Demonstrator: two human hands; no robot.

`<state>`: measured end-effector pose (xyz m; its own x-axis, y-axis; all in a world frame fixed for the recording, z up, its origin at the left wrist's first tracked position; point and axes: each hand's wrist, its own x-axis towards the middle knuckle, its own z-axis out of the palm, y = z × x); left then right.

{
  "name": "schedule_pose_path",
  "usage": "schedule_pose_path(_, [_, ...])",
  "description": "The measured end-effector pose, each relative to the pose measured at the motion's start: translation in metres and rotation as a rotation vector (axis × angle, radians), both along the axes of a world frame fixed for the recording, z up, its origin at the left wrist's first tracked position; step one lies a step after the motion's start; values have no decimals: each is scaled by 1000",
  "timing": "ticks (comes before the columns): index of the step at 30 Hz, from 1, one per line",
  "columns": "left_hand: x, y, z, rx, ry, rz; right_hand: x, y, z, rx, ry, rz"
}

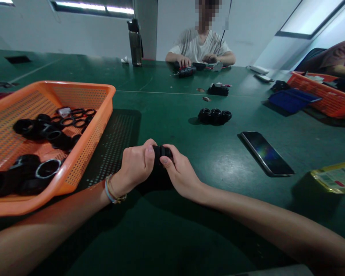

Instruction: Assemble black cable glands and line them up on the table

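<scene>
Just above the green table [207,230], my left hand [136,163] is closed round a black ribbed fitting [161,150]. My right hand [182,172] grips the same fitting from the other side, thumb and fingers against its end. Most of the fitting is hidden by my hands, and the part below them is lost in dark shadow. Left of my hands, an orange basket [92,153] holds several black pipe fittings [57,138] and black rings [67,121]. Beyond my hands stands a row of three black fittings [215,115].
A smartphone [266,153] and a yellow packet [337,176] lie to the right. Farther right are a blue tray [293,100] and an orange-red basket [319,96]. A person [201,46] across the table touches a power drill [185,71]. A bottle [135,46] stands at the back.
</scene>
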<state>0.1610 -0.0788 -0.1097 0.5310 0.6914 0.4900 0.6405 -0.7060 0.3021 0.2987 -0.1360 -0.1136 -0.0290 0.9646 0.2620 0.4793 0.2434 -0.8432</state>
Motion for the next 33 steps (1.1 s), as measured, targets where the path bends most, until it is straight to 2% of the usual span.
schedule_pose_path(6, [-1, 1, 0, 34, 6, -26, -1, -2, -1, -48, 32, -24])
schedule_pose_path(11, [1, -1, 1, -122, -56, 0, 1, 2, -3, -1, -23, -10])
schedule_pose_path(14, [4, -1, 0, -250, -171, -5, 6, 7, -5, 98, -102, 14])
schedule_pose_path(18, [8, 0, -3, -451, -354, -19, 15, 18, -10, 312, -238, 60])
schedule_pose_path(22, [10, 2, -7, -584, -479, 3, 22, 25, -10, 440, -357, 162])
schedule_pose_path(27, [7, -1, -8, -501, -440, 5, 20, 21, -8, 497, -404, 177])
schedule_pose_path(33, [5, -8, -5, -410, -300, 52, 14, 13, -13, 422, -341, 125])
